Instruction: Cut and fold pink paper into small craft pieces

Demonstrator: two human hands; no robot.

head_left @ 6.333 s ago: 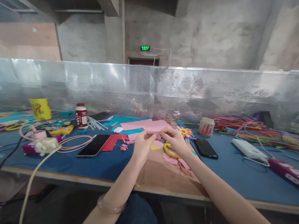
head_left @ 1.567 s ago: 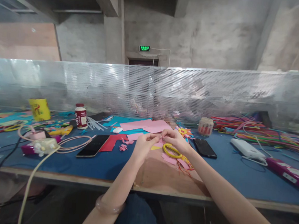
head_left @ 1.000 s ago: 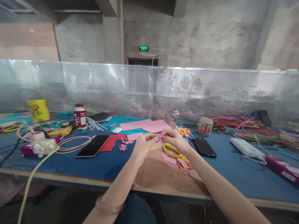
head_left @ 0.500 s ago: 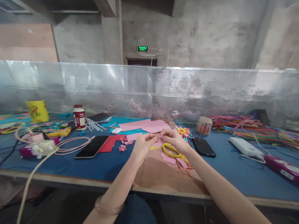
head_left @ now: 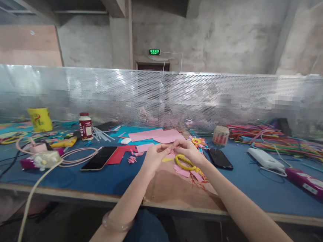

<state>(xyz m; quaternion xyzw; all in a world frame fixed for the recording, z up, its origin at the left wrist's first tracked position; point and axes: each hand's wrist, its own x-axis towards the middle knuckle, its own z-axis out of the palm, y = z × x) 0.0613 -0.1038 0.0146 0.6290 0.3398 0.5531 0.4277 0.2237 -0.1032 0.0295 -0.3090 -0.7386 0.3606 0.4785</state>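
My left hand (head_left: 157, 156) and my right hand (head_left: 187, 151) meet above the middle of the table, fingertips pinched together. Between them shows a bit of pink paper (head_left: 172, 152), mostly hidden by the fingers. Just under my right hand lie yellow-handled scissors (head_left: 184, 162), their blades not clearly visible. Pink paper scraps (head_left: 182, 171) are scattered around the handles. A yellow paper piece (head_left: 168, 158) lies below the fingertips. Beyond my right hand is a paper flower (head_left: 198, 141) with orange, yellow and purple petals.
Pink sheets (head_left: 168, 136) lie on blue paper at the back, near red paper (head_left: 116, 157). Phones (head_left: 99, 158) rest on both sides. A bottle (head_left: 85, 127), a yellow tub (head_left: 40, 120), power strips (head_left: 310, 183), a jar (head_left: 220, 136) and pipe cleaners (head_left: 277, 139) stand or lie around.
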